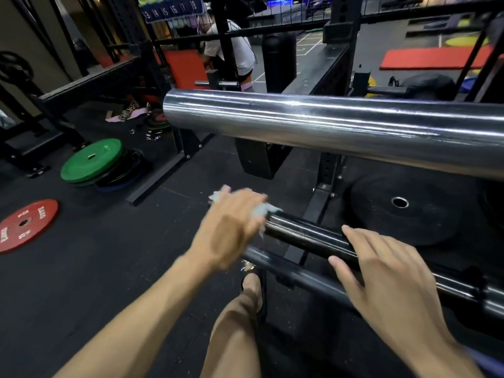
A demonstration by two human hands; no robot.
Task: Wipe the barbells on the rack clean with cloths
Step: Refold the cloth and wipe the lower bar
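Fingers (245, 197) of left hand (231, 227) grip cloth (268, 208) around dark barbell (305, 237); right hand (381, 274) rests flat.

The blue banner (170, 8) reads 13 to 18; the red plate's (26, 225) white lettering is unreadable
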